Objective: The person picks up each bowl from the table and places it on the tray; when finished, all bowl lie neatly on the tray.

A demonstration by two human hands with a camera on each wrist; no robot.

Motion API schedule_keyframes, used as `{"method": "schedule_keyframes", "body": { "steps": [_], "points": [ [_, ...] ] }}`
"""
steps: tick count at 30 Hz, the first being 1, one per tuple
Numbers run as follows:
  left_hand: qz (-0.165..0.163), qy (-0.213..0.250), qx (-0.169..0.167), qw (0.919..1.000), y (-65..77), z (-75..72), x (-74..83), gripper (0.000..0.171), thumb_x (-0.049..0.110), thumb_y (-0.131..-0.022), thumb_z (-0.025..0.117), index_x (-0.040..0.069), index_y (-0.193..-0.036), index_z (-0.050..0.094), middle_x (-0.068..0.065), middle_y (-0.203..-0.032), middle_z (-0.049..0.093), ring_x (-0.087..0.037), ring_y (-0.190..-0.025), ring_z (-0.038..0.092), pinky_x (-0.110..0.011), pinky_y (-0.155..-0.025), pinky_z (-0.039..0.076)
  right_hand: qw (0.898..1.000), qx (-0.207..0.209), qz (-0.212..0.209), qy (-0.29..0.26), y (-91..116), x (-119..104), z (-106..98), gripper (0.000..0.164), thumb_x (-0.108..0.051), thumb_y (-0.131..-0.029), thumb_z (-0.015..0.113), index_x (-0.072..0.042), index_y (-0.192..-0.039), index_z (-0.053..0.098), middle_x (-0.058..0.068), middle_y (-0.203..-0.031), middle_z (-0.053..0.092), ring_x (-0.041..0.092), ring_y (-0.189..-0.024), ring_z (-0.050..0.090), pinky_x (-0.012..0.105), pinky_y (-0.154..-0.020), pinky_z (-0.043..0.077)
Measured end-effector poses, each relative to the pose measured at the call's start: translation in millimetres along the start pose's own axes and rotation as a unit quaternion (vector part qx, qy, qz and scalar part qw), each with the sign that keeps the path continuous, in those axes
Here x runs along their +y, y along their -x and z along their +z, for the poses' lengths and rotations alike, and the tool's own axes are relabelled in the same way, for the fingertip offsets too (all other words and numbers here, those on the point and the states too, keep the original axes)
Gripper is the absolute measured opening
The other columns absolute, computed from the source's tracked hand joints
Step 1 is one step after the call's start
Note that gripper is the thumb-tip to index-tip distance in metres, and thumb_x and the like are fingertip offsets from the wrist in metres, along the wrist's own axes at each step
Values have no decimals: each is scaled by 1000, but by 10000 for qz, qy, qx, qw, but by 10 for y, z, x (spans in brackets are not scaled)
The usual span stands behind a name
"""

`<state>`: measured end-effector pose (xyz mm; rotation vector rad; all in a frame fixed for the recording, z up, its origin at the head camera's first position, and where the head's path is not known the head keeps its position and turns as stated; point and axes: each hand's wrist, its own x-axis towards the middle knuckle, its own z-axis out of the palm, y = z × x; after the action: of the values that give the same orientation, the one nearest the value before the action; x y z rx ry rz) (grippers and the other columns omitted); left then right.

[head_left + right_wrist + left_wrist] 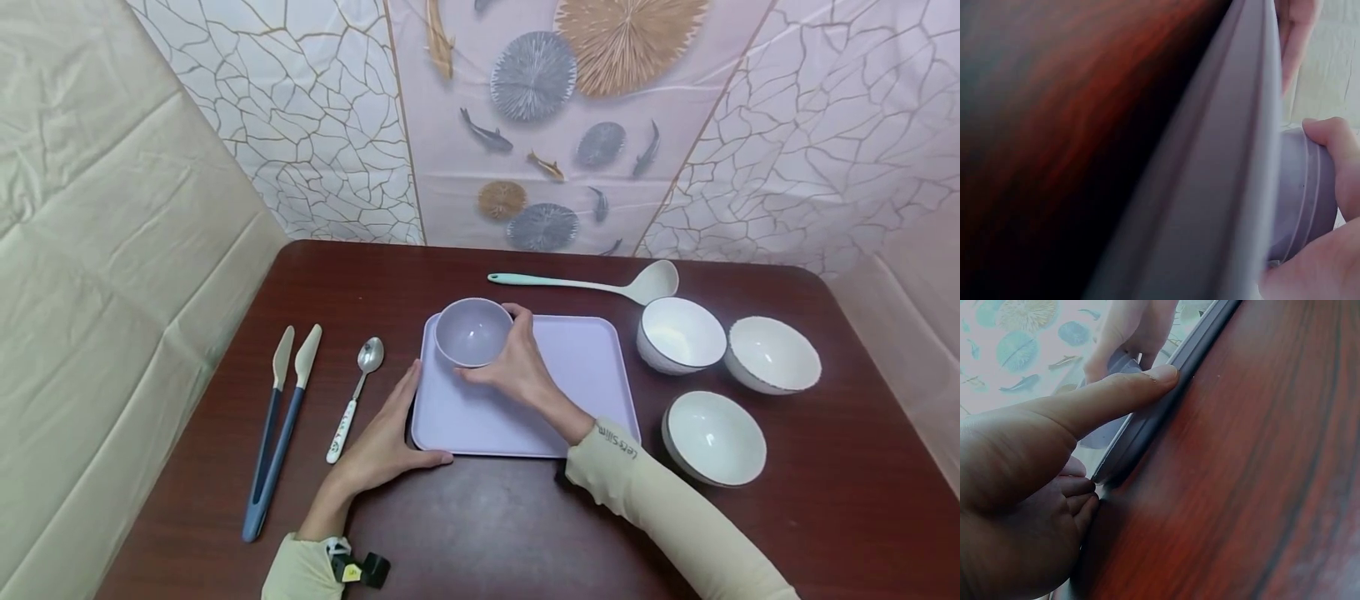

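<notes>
Against the tray (588, 362), left fingers (403, 389) extend straight; right fingers (521, 322) grip a lilac bowl (472, 335).

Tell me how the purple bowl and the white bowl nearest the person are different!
The purple bowl is purple, but the nearest white bowl is white. The right hand holds the purple bowl; no hand touches the nearest white bowl. The purple bowl is over the tray, while the nearest white bowl is beside it. Both are round, with their openings up.

The right hand (1325, 259) is gripping the bowl (1297, 194) behind the tray edge (1222, 156), tabletop (1072, 112) and left hand (1299, 31) also showing.
</notes>
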<state>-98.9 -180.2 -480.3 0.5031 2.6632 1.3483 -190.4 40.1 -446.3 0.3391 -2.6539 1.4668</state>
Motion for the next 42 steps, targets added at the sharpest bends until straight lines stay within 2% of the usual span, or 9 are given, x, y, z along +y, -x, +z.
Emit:
{"method": "schedule_keyframes", "body": {
  "steps": [7,12,16,20,25,29,31,35,42],
  "points": [
    [1,-18,-2,10000,3,-1,5,128,45,-68,89,15,-159,3,-7,-163,5,-21,-147,8,-52,-111,22,10000,-13,-2,-25,2,2,25,116,-29,-52,97,0,-139,26,16,-132,39,28,-115,50,38,-99,39],
    [-71,-4,-37,10000,5,-4,8,128,44,-69,89,16,-159,3,-5,-164,4,-21,-147,7,-53,-111,22,9999,-91,-70,126,6,-13,33,124,-34,-53,97,0,-143,19,16,-141,29,28,-123,43,38,-103,36],
    [-65,39,-20,10000,1,-5,27,127,42,-69,89,15,-159,3,-6,-164,4,-21,-147,7,-53,-111,22,9995,-87,-130,279,18,-58,-32,130,-42,-54,96,-3,-147,15,15,-146,23,29,-129,36,40,-105,34],
    [-23,55,22,10000,6,-1,37,127,41,-69,89,14,-159,3,-7,-163,5,-22,-147,8,-54,-110,23,9994,-149,-188,241,74,-141,-203,125,-43,-58,94,-2,-148,17,16,-147,26,31,-131,36,42,-106,33],
    [22,-10,45,10000,16,4,37,128,42,-68,90,14,-159,4,-7,-163,5,-22,-147,9,-54,-110,24,9979,-565,-321,-80,325,-223,-721,93,-34,-74,87,-2,-143,33,13,-143,42,27,-133,40,42,-108,31],
    [-30,4,55,10000,27,-2,43,129,42,-68,90,16,-159,3,-6,-163,5,-22,-147,9,-54,-110,23,9929,-946,-697,-167,633,-182,-1310,52,-23,-86,79,-7,-130,55,4,-125,61,22,-120,56,33,-103,39],
    [-65,16,55,10000,33,-7,48,129,42,-68,90,16,-159,3,-6,-163,4,-22,-147,9,-55,-110,23,9903,-1010,-951,4,796,-108,-1610,41,-18,-87,77,-11,-124,61,0,-119,65,19,-113,61,28,-98,43],
    [-112,3,62,9999,41,-13,57,129,41,-67,91,17,-159,3,-6,-163,4,-22,-147,10,-55,-110,24,9891,-931,-1064,417,1116,95,-2179,42,-5,-87,75,-13,-126,62,-1,-119,66,16,-110,61,19,-94,42],
    [-68,-78,42,9999,23,28,41,128,42,-68,90,19,-159,3,-5,-164,5,-20,-147,9,-53,-110,23,9955,-2,-180,925,1519,567,-2902,42,0,-89,71,-10,-129,61,6,-118,67,5,-106,62,11,-84,44]
  ]
}}
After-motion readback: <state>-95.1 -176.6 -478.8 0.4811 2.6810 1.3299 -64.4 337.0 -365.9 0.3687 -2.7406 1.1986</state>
